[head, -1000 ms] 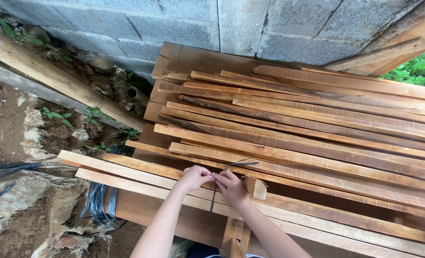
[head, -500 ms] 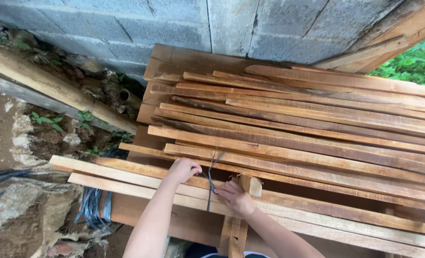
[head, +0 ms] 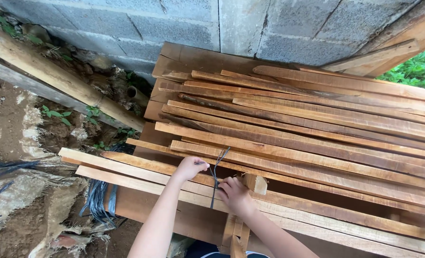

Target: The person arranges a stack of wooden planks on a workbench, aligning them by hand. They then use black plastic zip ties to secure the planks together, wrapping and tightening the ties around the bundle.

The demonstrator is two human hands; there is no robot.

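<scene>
Outdoors, both hands, left (head: pixel 189 167) and right (head: pixel 235 193), pinch a dark strap (head: pixel 215 174) over planks (head: pixel 317 143) stacked against a block wall (head: pixel 183 24).

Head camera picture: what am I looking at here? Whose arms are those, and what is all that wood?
The picture comes from a small camera worn on a person's head, so it looks down at that person's own two bare arms. No machine is here. In front of them lies a big stack of wooden slats, long thin boards piled on top of each other, next to a grey block wall. The left hand rests on the nearest slats and pinches the end of a dark strap, a thin band that runs across the boards. The right hand presses on the boards right beside the strap's lower part. A bundle of more dark straps hangs down at the left, above the muddy ground.
</scene>
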